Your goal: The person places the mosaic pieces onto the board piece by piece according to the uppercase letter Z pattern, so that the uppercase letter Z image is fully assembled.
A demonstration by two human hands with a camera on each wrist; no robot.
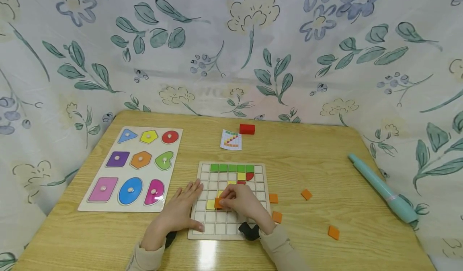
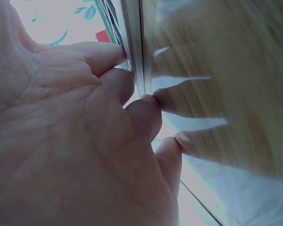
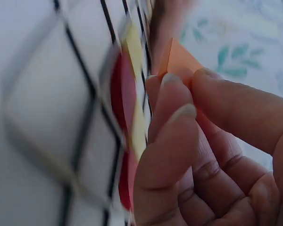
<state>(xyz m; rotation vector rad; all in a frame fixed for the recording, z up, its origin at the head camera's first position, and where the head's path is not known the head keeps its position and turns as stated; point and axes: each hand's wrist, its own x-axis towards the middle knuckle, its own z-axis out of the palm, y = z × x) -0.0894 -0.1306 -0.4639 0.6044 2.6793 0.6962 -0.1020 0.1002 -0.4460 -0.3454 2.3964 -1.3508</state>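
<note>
My right hand (image 1: pixel 243 200) pinches a small orange square tile (image 1: pixel 218 203) between thumb and fingertips, over the wooden grid board (image 1: pixel 220 227). In the right wrist view the orange tile (image 3: pixel 180 59) is tilted and held off the grid. My left hand (image 1: pixel 177 212) lies along the board's left edge, its fingers extended and thumb near the lower left corner. A row of green tiles (image 1: pixel 232 168) fills part of the top row. Yellow tiles (image 1: pixel 210 205) step diagonally down leftward, and red rounded pieces (image 1: pixel 250 176) sit beside them. My right hand hides part of the middle.
Several loose orange tiles (image 1: pixel 306 194) lie right of the board. Behind it are a printed pattern card (image 1: pixel 231 139) and a red block (image 1: pixel 247 129). A knobbed shape puzzle (image 1: pixel 139 173) is at left, a teal tapered object (image 1: pixel 383 188) at the right edge. Floral cloth (image 1: pixel 217 86) hangs behind.
</note>
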